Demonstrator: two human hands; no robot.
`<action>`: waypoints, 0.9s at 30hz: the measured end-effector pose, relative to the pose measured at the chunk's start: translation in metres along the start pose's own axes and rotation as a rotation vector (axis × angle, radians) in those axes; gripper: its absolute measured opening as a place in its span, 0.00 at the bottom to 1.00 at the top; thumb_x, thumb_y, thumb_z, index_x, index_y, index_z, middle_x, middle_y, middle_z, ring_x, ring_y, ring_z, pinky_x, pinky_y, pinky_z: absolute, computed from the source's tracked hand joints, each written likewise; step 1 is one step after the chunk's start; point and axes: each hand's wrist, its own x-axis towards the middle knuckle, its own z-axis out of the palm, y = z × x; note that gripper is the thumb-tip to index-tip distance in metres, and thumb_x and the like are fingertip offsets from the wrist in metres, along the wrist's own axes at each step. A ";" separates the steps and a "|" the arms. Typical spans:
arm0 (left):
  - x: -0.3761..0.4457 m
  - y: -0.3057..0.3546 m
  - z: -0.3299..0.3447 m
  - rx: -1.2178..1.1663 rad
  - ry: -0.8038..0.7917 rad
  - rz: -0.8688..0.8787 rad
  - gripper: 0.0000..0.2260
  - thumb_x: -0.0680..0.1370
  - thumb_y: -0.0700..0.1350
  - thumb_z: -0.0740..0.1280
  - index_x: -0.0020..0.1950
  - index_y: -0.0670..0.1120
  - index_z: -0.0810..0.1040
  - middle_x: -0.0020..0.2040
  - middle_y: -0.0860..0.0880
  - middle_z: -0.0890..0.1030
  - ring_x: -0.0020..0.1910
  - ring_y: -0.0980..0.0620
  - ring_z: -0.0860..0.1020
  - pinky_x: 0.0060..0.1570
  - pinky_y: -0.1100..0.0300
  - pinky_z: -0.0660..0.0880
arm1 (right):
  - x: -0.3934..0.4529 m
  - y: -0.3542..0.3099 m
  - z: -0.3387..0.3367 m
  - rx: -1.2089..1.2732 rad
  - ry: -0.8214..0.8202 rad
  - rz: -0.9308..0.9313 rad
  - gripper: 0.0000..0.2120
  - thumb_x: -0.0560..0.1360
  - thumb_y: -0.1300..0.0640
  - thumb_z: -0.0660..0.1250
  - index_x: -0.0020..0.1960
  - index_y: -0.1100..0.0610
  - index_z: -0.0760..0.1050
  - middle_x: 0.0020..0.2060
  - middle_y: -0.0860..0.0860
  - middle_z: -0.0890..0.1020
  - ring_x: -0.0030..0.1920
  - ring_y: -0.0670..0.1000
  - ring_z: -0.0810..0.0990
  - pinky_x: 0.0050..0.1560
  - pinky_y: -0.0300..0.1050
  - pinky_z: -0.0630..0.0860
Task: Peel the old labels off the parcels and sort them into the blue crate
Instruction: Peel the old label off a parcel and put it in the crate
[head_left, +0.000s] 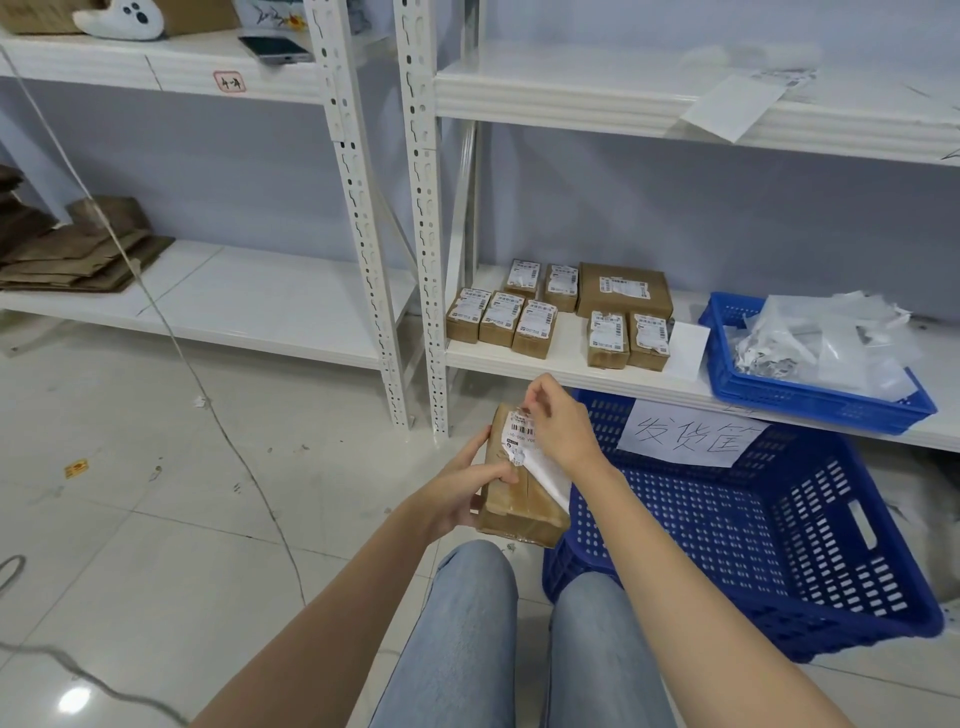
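The shelf (519, 364) carries a batch of labelled parcels (550, 312), presumably queued for peeling. Below and in front of it, the blue crate (779, 545) is set on the floor at the right knee, within easy reach for dropping; it bears a handwritten paper sign (685, 434) and no parcels are seen in it. A smaller blue tray (810, 405) on the shelf holds white scraps, probably peeled labels. One parcel (519, 509) is held above the knees, just left of the crate. It is gripped from the left side by the left hand (467, 486), fingers curled round it to steady it against the pull. The label (524, 431) is pinched near its top by the right hand (556, 421); its lower right edge is already lifted off the parcel. The step is judged mid-peel.
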 end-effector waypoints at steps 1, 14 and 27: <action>-0.001 0.000 0.001 0.014 0.014 0.002 0.37 0.75 0.38 0.68 0.77 0.63 0.58 0.57 0.46 0.82 0.51 0.45 0.82 0.47 0.49 0.82 | 0.001 -0.001 -0.001 0.061 0.026 0.068 0.06 0.81 0.64 0.58 0.50 0.54 0.70 0.46 0.54 0.81 0.42 0.54 0.77 0.33 0.37 0.69; 0.001 0.004 0.008 0.043 0.104 0.053 0.43 0.72 0.39 0.70 0.77 0.66 0.52 0.48 0.45 0.84 0.46 0.43 0.81 0.46 0.53 0.80 | -0.008 -0.018 0.006 0.145 0.083 0.325 0.09 0.68 0.54 0.77 0.39 0.57 0.78 0.40 0.49 0.81 0.45 0.47 0.77 0.48 0.41 0.72; 0.001 0.002 0.010 -0.062 0.096 0.052 0.41 0.73 0.38 0.70 0.78 0.64 0.55 0.56 0.46 0.83 0.53 0.44 0.82 0.55 0.45 0.80 | -0.007 -0.024 0.008 -0.069 0.095 0.359 0.20 0.74 0.63 0.66 0.25 0.57 0.68 0.26 0.52 0.74 0.34 0.52 0.76 0.30 0.40 0.67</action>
